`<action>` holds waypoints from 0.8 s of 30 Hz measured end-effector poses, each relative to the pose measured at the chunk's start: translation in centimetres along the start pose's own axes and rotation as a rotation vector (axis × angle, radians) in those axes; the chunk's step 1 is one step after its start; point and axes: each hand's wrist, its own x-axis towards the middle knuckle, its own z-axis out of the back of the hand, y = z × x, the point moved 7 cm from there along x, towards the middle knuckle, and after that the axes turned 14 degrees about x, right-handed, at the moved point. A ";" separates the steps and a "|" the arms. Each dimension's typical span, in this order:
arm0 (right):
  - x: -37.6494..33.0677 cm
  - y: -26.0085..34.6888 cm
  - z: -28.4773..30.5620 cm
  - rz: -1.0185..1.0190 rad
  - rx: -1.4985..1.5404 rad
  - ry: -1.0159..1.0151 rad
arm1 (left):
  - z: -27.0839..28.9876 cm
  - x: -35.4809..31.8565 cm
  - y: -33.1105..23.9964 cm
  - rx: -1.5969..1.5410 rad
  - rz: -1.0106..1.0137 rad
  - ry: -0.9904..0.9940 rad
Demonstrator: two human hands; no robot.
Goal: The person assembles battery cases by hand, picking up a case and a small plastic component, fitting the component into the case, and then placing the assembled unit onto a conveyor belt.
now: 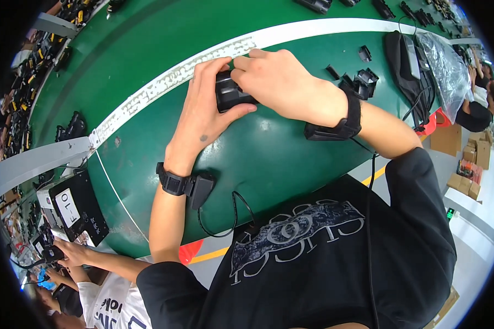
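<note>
A black, rounded plastic housing is between my hands, over the green table close to a white strip. My left hand grips it from the left, thumb along its near side and fingers around its far side. From the right, my right hand closes over its far right part with the fingers curled in. The right fingertips and part of the housing are hidden behind that hand. Both wrists wear black straps with small dark boxes, and cables trail from them.
Several small black plastic parts lie right of my right hand. Beyond them are a black bag and clear plastic wrapping. A grey metal post and a black box stand at left, near a co-worker's hand.
</note>
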 end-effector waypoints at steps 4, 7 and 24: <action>-0.7 0.5 0.1 -0.032 -0.016 -0.091 | 0.0 0.1 -0.2 0.102 -0.024 0.022; 0.3 0.0 -0.1 0.015 0.056 -0.078 | 0.4 -0.1 0.3 0.110 -0.027 0.008; -10.5 -12.4 7.5 -0.490 -0.029 -0.241 | 18.9 -8.8 23.9 1.262 0.568 -0.091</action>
